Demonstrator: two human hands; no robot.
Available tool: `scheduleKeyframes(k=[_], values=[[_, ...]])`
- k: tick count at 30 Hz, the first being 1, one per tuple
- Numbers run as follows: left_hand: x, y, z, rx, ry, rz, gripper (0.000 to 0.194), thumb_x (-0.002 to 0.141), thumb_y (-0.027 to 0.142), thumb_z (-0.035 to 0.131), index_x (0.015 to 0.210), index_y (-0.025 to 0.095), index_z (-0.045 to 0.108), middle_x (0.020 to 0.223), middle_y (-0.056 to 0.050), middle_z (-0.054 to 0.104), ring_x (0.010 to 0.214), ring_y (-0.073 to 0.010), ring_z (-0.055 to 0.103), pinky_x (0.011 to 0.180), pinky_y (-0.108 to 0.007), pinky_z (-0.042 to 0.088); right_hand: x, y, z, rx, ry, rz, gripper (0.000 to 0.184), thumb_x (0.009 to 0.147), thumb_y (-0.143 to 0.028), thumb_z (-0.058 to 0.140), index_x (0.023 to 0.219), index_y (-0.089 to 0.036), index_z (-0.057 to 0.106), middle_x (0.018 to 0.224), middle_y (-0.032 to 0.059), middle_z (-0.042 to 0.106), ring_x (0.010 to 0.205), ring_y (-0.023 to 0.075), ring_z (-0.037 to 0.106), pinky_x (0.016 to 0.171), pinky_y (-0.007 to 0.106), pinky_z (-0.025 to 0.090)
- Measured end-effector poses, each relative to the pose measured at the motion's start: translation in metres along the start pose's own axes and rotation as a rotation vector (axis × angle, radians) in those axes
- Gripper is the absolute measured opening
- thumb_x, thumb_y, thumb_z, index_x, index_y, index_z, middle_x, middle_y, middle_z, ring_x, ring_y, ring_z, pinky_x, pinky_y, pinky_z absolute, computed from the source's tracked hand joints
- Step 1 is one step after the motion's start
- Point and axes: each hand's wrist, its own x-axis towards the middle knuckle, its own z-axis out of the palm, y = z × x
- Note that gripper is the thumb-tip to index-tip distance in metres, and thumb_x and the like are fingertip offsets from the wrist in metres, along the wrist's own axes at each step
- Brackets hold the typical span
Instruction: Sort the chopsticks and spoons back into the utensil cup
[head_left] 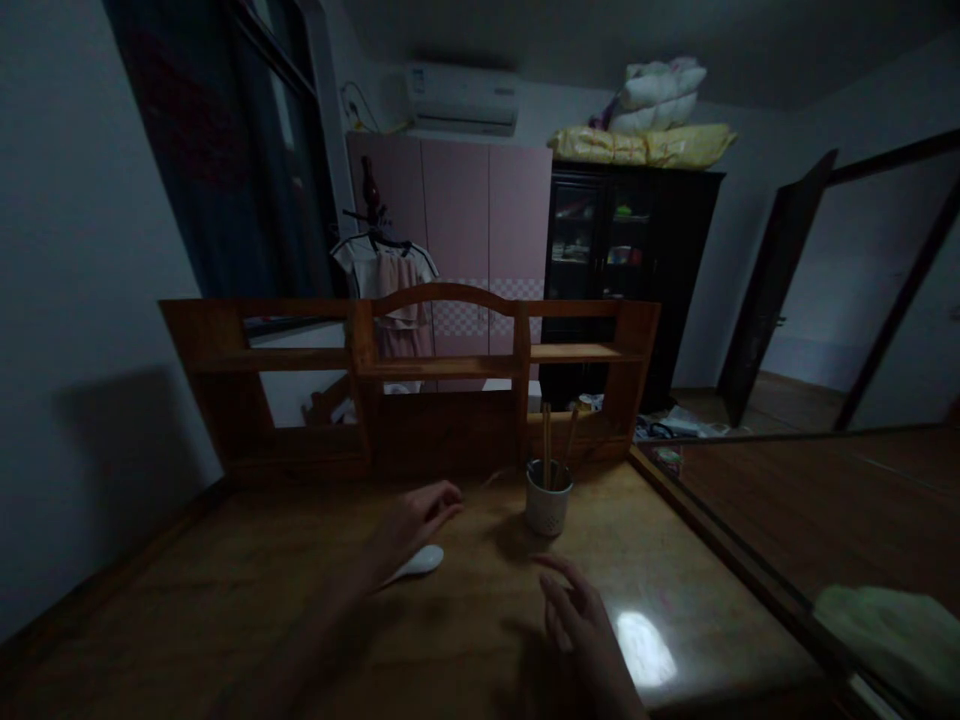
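Observation:
My left hand hovers above the middle of the wooden desk with its fingers loosely bent, a small gap between them and the thumb. Nothing shows in it. Below it lies a white spoon, its handle partly hidden by my left wrist. My right hand is nearer the front, with the index finger stretched out and the others bent, and it appears to hold nothing. Just beyond that hand stands a light-coloured perforated holder with several chopsticks upright or leaning in it.
A low wooden shelf unit runs along the back of the desk. A raised wooden edge borders the right side, with a pale green cloth-like thing beyond it. A bright reflection falls on the desk beside my right hand. The room is dim.

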Motion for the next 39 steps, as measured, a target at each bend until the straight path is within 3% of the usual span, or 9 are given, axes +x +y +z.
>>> scheduleKeyframes(k=[2, 4, 6, 9, 12, 17, 20, 26, 39], values=[[-0.010, 0.021, 0.011, 0.049, -0.011, 0.211, 0.022, 0.096, 0.030, 0.043, 0.104, 0.021, 0.062, 0.089, -0.003, 0.065, 0.081, -0.0138, 0.061, 0.074, -0.023, 0.046, 0.005, -0.015, 0.009, 0.102, -0.063, -0.011, 0.056, 0.085, -0.056, 0.053, 0.128, -0.019, 0.048, 0.058, -0.0039, 0.051, 0.040, 0.0086, 0.039, 0.040, 0.020, 0.033], [-0.015, 0.033, 0.029, 0.150, -0.047, 0.393, 0.025, 0.097, 0.023, 0.040, 0.110, 0.022, 0.061, 0.093, -0.005, 0.065, 0.085, -0.0159, 0.062, 0.075, -0.025, 0.049, 0.012, -0.029, 0.017, 0.140, -0.072, -0.064, 0.055, 0.086, -0.054, 0.053, 0.128, -0.020, 0.048, 0.069, 0.0004, 0.059, 0.046, 0.0109, 0.049, 0.044, 0.023, 0.040], [-0.016, 0.034, 0.049, 0.204, -0.065, 0.444, 0.023, 0.096, 0.020, 0.040, 0.106, 0.021, 0.061, 0.088, -0.006, 0.065, 0.077, -0.0166, 0.062, 0.065, -0.025, 0.049, 0.018, -0.039, 0.024, 0.092, -0.009, -0.117, 0.048, 0.086, -0.052, 0.056, 0.120, -0.019, 0.054, 0.070, 0.0014, 0.060, 0.051, 0.0137, 0.054, 0.048, 0.025, 0.044], [-0.016, 0.027, 0.070, 0.153, 0.020, 0.422, 0.020, 0.096, 0.022, 0.042, 0.103, 0.020, 0.061, 0.082, -0.006, 0.064, 0.072, -0.0162, 0.062, 0.061, -0.025, 0.051, 0.021, -0.050, 0.026, -0.101, 0.135, -0.173, 0.032, 0.084, -0.048, 0.060, 0.089, -0.017, 0.063, 0.061, 0.0014, 0.058, 0.056, 0.0157, 0.056, 0.054, 0.026, 0.045], [-0.022, 0.018, 0.077, 0.093, 0.070, 0.427, 0.028, 0.095, 0.024, 0.044, 0.121, 0.021, 0.054, 0.099, -0.009, 0.067, 0.087, -0.0187, 0.065, 0.071, -0.028, 0.054, 0.019, -0.073, 0.015, -0.249, 0.263, -0.238, 0.033, 0.083, -0.046, 0.062, 0.068, -0.017, 0.060, 0.058, 0.0017, 0.057, 0.054, 0.0148, 0.054, 0.053, 0.025, 0.042], [-0.028, 0.009, 0.081, 0.018, 0.067, 0.154, 0.034, 0.096, 0.026, 0.038, 0.128, 0.026, 0.050, 0.119, -0.010, 0.061, 0.107, -0.0225, 0.061, 0.083, -0.034, 0.054, 0.037, -0.141, -0.019, -0.308, 0.574, -0.461, 0.024, 0.086, -0.042, 0.060, 0.081, -0.019, 0.063, 0.060, -0.0011, 0.054, 0.055, 0.0126, 0.049, 0.054, 0.023, 0.040], [-0.026, 0.007, 0.088, -0.072, 0.018, 0.063, 0.031, 0.097, 0.024, 0.035, 0.120, 0.029, 0.055, 0.115, -0.006, 0.062, 0.103, -0.0195, 0.062, 0.083, -0.031, 0.054, 0.067, -0.163, -0.032, -0.382, 0.539, -0.569, 0.026, 0.088, -0.041, 0.057, 0.079, -0.017, 0.061, 0.065, 0.0007, 0.056, 0.061, 0.0135, 0.052, 0.058, 0.024, 0.040], [-0.024, 0.015, 0.087, -0.162, -0.119, 0.065, 0.029, 0.095, 0.024, 0.041, 0.119, 0.031, 0.056, 0.111, -0.005, 0.061, 0.094, -0.0171, 0.062, 0.081, -0.027, 0.051, 0.114, -0.138, -0.041, -0.488, 0.393, -0.511, 0.032, 0.086, -0.045, 0.058, 0.075, -0.016, 0.058, 0.062, 0.0009, 0.056, 0.057, 0.0133, 0.051, 0.053, 0.023, 0.039], [-0.027, 0.007, 0.092, -0.130, -0.223, 0.047, 0.022, 0.094, 0.018, 0.046, 0.110, 0.028, 0.057, 0.111, 0.001, 0.059, 0.098, -0.0143, 0.058, 0.081, -0.023, 0.041, 0.127, -0.096, -0.029, -0.644, 0.114, -0.347, 0.034, 0.089, -0.048, 0.052, 0.080, -0.015, 0.061, 0.066, 0.0023, 0.062, 0.062, 0.0163, 0.058, 0.054, 0.023, 0.039]])
